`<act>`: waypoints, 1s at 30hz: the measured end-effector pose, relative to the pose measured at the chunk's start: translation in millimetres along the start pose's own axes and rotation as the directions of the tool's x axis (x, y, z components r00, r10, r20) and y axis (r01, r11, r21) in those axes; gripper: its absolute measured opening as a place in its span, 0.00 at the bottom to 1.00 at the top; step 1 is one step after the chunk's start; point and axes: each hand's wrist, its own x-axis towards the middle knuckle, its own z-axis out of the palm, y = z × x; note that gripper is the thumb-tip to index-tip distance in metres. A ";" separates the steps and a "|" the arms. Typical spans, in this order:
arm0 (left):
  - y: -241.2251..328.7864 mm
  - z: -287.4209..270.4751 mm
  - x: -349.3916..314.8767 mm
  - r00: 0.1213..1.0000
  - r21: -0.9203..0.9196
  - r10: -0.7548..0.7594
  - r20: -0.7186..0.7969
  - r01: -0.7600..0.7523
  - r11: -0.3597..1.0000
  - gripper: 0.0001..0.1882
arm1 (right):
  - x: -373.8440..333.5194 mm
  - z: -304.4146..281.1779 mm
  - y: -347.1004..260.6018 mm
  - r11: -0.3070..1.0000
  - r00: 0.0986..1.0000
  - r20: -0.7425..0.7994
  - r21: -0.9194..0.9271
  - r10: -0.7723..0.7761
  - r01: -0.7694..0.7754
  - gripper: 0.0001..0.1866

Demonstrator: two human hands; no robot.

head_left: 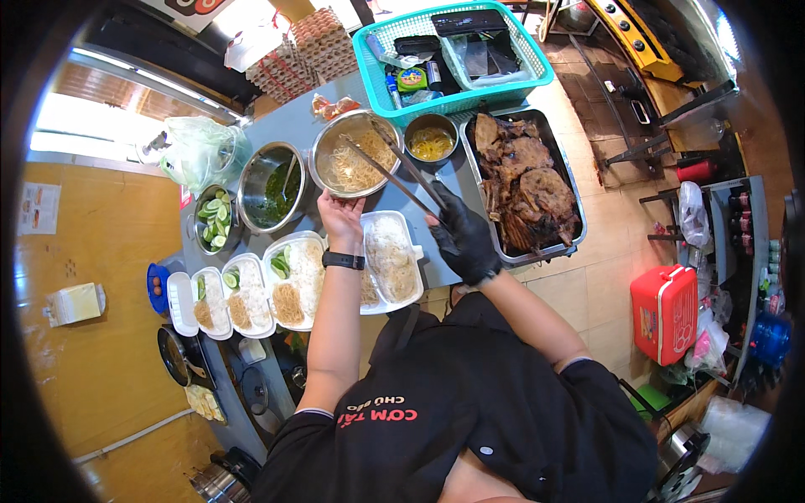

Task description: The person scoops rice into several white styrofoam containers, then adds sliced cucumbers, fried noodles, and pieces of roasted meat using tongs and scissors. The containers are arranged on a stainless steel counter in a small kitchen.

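My right hand, in a black glove, is closed round long metal tongs. The tong tips reach into a steel bowl of pale shredded food. At the bowl's near rim, my bare left hand grips the edge, fingers partly hidden under it. Below my hands stand several open white foam boxes holding white rice; some also hold tan shreds and green cucumber slices. My left forearm partly covers the boxes nearest it.
Grilled meat fills a metal tray at right. A small bowl of yellow liquid, a bowl of green sauce and cucumber slices surround the shreds. Behind are a turquoise basket and stacked egg trays.
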 end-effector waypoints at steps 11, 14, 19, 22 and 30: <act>-10.3 -26.5 23.7 0.990 0.046 -0.136 0.031 0.135 0.990 0.19 | -10.2 43.5 18.5 0.887 0.997 0.025 -0.456 -0.074 0.077 0.26; -0.6 -28.2 19.1 0.978 0.061 -0.207 0.041 0.204 0.977 0.22 | -22.1 57.6 23.3 0.916 0.996 0.015 -0.393 0.087 -0.074 0.27; 13.4 -11.1 -73.2 0.882 0.229 -0.386 0.270 0.331 0.916 0.20 | -58.5 69.9 -13.7 0.934 0.964 -0.044 0.265 0.261 -0.240 0.26; 10.6 -19.4 -140.1 0.656 0.456 -0.427 0.622 0.139 0.879 0.15 | -96.6 98.9 -19.5 0.882 0.989 -0.076 0.465 0.129 -0.080 0.24; 57.4 -99.4 -175.0 0.810 0.519 -0.450 0.378 0.217 0.827 0.11 | -83.2 65.0 48.9 0.598 0.961 -0.214 -0.753 0.175 -0.276 0.13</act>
